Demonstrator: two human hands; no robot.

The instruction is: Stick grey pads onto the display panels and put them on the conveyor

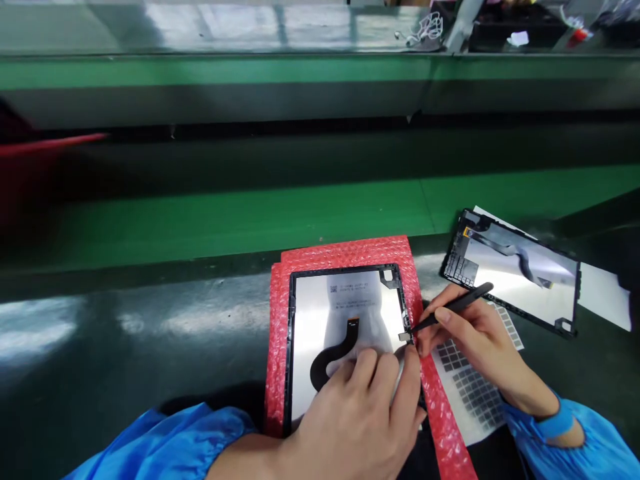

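A tablet display panel [310,300] with a black frame and silvery back lies on red bubble wrap [345,250]. A black flex cable [333,357] curves across its back. My left hand [357,413] lies over its lower right part, fingers bent and thumb at the right edge. In my right hand [470,333], black tweezers [463,302] are pinched between thumb and fingers. Their tip meets the frame's right edge, beside a small grey piece [405,337]. The left palm hides the panel's lower right corner.
Right of my right hand, a second display panel [520,273] lies on white paper [605,297]. A sheet of small grey stickers [475,390] is partly under my right wrist. Beyond the green bench edge [250,220] runs a shelf holding a white cable [427,28]. Something red [40,153] stands at left.
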